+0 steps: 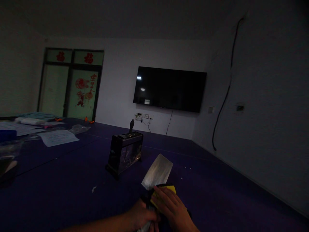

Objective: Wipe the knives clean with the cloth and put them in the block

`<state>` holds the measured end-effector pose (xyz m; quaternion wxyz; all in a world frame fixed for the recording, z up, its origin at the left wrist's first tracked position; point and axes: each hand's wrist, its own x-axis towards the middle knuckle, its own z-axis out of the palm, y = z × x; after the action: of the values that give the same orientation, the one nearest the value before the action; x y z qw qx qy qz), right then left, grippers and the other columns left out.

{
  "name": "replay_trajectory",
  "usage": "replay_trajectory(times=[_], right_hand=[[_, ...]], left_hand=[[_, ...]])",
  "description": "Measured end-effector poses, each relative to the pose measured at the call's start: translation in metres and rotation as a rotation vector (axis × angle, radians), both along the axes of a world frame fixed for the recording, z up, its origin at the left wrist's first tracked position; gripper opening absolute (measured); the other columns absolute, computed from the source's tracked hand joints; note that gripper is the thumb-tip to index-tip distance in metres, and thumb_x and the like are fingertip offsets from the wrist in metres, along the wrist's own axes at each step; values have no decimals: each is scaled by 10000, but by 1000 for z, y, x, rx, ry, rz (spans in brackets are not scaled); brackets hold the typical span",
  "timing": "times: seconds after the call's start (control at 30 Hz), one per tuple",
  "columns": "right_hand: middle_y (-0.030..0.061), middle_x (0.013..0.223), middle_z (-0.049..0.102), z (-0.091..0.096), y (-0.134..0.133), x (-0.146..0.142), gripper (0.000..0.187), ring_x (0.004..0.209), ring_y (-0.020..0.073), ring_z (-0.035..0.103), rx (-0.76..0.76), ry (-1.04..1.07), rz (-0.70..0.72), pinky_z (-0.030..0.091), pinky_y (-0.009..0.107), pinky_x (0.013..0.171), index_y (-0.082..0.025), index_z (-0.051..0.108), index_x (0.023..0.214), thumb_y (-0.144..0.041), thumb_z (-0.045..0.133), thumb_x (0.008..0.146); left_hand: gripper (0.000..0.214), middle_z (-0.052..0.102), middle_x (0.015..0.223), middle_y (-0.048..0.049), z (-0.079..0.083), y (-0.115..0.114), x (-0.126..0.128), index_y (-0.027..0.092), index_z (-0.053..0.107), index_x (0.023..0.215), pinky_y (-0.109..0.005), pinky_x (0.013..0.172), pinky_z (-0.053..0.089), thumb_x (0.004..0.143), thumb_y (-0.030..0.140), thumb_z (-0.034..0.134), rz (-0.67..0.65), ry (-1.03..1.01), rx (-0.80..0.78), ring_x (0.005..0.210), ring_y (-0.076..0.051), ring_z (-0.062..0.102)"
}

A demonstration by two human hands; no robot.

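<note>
A cleaver with a broad steel blade point(157, 174) points up and away from me over the dark purple table point(72, 180). My left hand point(141, 215) is closed round its handle at the bottom edge of the view. My right hand point(172, 207) presses a yellow cloth or sponge point(169, 190) against the base of the blade, fingers lying together over it. Just beyond the blade stands a dark knife block point(124, 154) with one black handle point(131, 126) sticking out of its top.
Papers point(58, 137), clear plastic bags and a container point(8, 154) lie at the table's left. A black TV point(169, 88) hangs on the far wall above sockets. A door with red decorations point(72, 87) is at back left. The room is dim.
</note>
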<state>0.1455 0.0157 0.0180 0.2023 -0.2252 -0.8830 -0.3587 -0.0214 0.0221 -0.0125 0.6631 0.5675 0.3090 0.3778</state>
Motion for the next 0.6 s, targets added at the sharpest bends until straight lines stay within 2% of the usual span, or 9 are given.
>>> replay_trajectory(times=[0.17, 0.33, 0.47, 0.6], right_hand=[[66, 1284, 446, -3, 9, 4, 419, 1107, 204, 461, 57, 82, -110, 465, 341, 831, -217, 389, 1274, -146, 374, 861], [76, 1310, 410, 1, 5, 1, 493, 1135, 232, 426, 18, 151, -199, 421, 400, 883, -205, 392, 1272, -92, 422, 793], [82, 1325, 387, -2, 3, -2, 510, 1171, 224, 385, -18, 167, -172, 382, 407, 924, -197, 364, 1290, -85, 391, 793], [75, 1318, 400, -4, 2, 0, 573, 1196, 218, 355, -46, 89, -114, 379, 396, 933, -176, 269, 1335, -73, 382, 783]], left_hand=[[377, 525, 455, 44, 1, 3, 0, 147, 465, 801, -187, 346, 364, 466, 175, 637, 4, -23, -109, 344, -104, 480], [359, 542, 445, -4, 0, 4, -2, 147, 431, 767, -162, 311, 312, 494, 247, 641, -65, -12, -115, 314, -104, 458], [318, 568, 470, -11, 4, 1, -5, 162, 415, 752, -169, 311, 328, 498, 236, 592, -124, -5, -131, 312, -105, 458], [335, 572, 471, -31, 8, -1, -6, 157, 411, 756, -173, 309, 332, 488, 241, 594, -154, 17, -141, 317, -123, 475]])
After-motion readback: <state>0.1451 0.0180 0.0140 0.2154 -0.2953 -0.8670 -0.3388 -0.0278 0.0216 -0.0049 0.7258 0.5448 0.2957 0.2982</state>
